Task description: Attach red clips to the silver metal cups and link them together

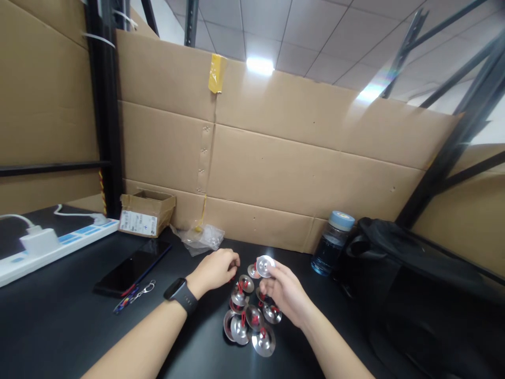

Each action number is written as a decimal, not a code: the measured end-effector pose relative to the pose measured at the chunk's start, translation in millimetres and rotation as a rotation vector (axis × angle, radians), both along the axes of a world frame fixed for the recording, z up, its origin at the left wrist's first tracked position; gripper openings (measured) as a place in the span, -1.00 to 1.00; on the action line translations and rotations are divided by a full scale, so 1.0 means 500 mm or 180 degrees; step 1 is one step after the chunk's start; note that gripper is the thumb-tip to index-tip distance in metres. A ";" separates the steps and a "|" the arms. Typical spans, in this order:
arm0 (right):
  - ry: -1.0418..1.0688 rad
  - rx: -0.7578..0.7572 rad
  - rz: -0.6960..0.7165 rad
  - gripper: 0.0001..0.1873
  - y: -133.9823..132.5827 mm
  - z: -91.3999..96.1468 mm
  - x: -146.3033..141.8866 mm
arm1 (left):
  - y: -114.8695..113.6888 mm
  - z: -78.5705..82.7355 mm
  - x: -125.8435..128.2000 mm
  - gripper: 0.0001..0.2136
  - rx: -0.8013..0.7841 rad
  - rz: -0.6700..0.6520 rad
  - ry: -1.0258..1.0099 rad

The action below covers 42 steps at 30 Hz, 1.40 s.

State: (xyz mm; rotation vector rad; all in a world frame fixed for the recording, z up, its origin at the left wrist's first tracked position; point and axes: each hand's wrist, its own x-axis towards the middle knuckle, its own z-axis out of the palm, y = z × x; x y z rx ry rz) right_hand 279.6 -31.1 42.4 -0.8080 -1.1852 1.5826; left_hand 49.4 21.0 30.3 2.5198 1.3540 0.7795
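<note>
My right hand [290,295] pinches a small silver finger cymbal [265,266] by its edge, above the black table. Curled in beside the pile is my left hand [216,269], with a dark watch on its wrist. A bit of red shows under its fingertips; what they hold, if anything, is hidden. Several more finger cymbals [263,341] with red loops lie between and below my hands, some overlapping or tilted. One cymbal [252,270] is partly hidden behind the raised one.
Left of my hands are a phone [134,267], a keychain [134,297], a white power strip [74,242] and an open cardboard box [147,213]. A plastic bag [201,239] lies against the cardboard wall [276,173]. To the right stand a bottle [332,243] and a black bag [418,295].
</note>
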 end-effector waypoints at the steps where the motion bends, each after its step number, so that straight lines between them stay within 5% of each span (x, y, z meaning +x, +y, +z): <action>1: -0.0107 0.0086 -0.0024 -0.60 0.002 -0.001 0.000 | -0.004 0.006 0.005 -0.84 0.0078 -0.0053 -0.0136; 10: -0.1299 0.1101 -0.0450 -0.64 0.012 -0.025 0.002 | -0.062 0.041 0.067 -0.87 -0.0048 -0.0936 -0.1150; 21: -0.1041 0.0779 -0.0168 -0.60 0.002 0.002 0.016 | -0.060 0.033 0.063 -0.92 0.0543 -0.0583 -0.0944; 31: -0.1096 0.0905 -0.0088 -0.63 0.018 -0.018 0.024 | -0.058 0.029 0.068 -0.86 0.0698 -0.0641 -0.0812; 34: -0.1284 0.1156 -0.0207 -0.56 0.051 -0.023 0.066 | -0.061 0.029 0.070 -0.79 0.0617 -0.0537 -0.0883; 39: -0.2723 0.1577 -0.1528 -0.53 0.135 -0.060 0.211 | -0.063 0.026 0.069 -0.87 0.0535 -0.0459 -0.1010; 42: -0.3159 0.1611 -0.1573 -0.58 0.158 -0.086 0.258 | -0.060 0.022 0.068 -0.87 0.0489 -0.0467 -0.1043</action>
